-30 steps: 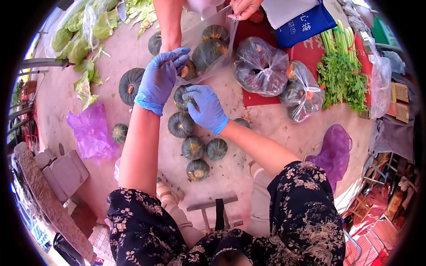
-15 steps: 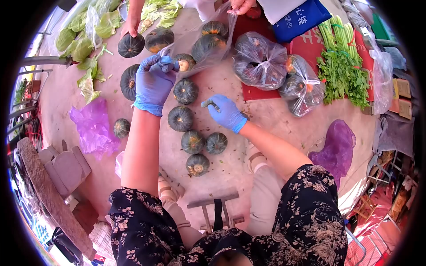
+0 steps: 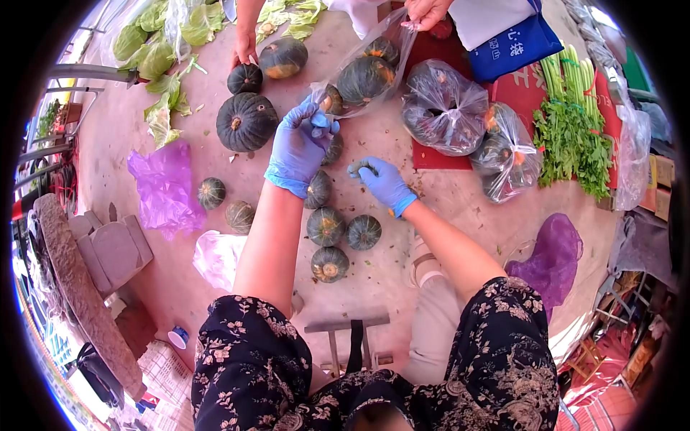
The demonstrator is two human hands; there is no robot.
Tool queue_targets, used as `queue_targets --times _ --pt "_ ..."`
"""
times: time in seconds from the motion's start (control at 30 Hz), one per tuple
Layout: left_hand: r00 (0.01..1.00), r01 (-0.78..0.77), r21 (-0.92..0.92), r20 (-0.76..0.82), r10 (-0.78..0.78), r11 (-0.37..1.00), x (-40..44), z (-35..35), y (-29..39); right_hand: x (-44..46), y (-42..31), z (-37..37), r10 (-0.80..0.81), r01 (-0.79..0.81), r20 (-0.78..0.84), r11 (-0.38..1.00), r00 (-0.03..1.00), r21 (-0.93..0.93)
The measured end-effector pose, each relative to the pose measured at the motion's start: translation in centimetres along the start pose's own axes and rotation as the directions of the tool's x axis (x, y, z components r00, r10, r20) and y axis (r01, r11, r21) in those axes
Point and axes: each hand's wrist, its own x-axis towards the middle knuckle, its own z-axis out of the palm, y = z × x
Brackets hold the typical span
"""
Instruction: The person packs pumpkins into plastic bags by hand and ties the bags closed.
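My left hand (image 3: 298,147), in a blue glove, is closed at the near edge of a clear plastic bag (image 3: 397,44). Inside that bag lie dark green pumpkins (image 3: 365,80). My right hand (image 3: 384,185), gloved too, hovers over the ground with its fingers loosely bent and no object visible in it. Between and below my hands several small pumpkins (image 3: 329,264) form a rough column, partly covered by my left wrist. Another person's hand (image 3: 246,49) touches a small dark pumpkin (image 3: 245,78); their other hand (image 3: 427,12) holds the bag's top.
Tied bags of pumpkins (image 3: 445,108) and celery (image 3: 571,122) lie on the right. A large pumpkin (image 3: 246,122) sits left of my left hand. Purple plastic (image 3: 167,188), cabbages (image 3: 154,57) and a cardboard box (image 3: 113,251) are further left. Purple netting (image 3: 550,258) lies at right.
My left hand has moved right, uncovering the large pumpkin. The whole view has shifted. The small pumpkin under the other person's hand looks smaller now, beside the large one.
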Motion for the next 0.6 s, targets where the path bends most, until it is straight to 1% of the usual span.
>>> queue_targets --times 0.07,0.2,0.3,0.4,0.5,0.6 --pt "1.000 0.014 -0.010 -0.009 -0.015 1.000 -0.2 -0.1 0.1 0.3 0.9 -0.3 0.021 -0.021 0.002 0.999 1.000 -0.029" --pt "0.998 0.016 -0.021 -0.054 -0.017 1.000 -0.6 -0.6 0.6 0.4 -0.2 -0.7 0.073 -0.071 0.021 0.993 0.997 -0.089" --pt "0.998 0.025 -0.028 -0.050 -0.026 0.999 -0.7 -0.5 1.2 0.6 -0.3 -0.7 0.106 -0.106 0.033 0.994 0.994 -0.006" --pt "0.999 0.042 -0.019 -0.023 -0.043 0.999 -0.7 -0.7 1.4 0.7 -0.2 -0.8 0.096 -0.095 0.042 0.995 0.994 -0.028" --pt "0.999 0.037 -0.024 0.016 -0.037 0.999 -0.6 -0.7 1.3 0.8 -0.4 -0.7 0.124 -0.125 0.031 0.992 0.992 0.026" --pt "0.999 0.032 -0.041 0.016 -0.031 0.999 -0.6 -0.5 1.3 1.1 -1.1 -0.9 0.170 -0.174 0.055 0.981 0.984 0.085"
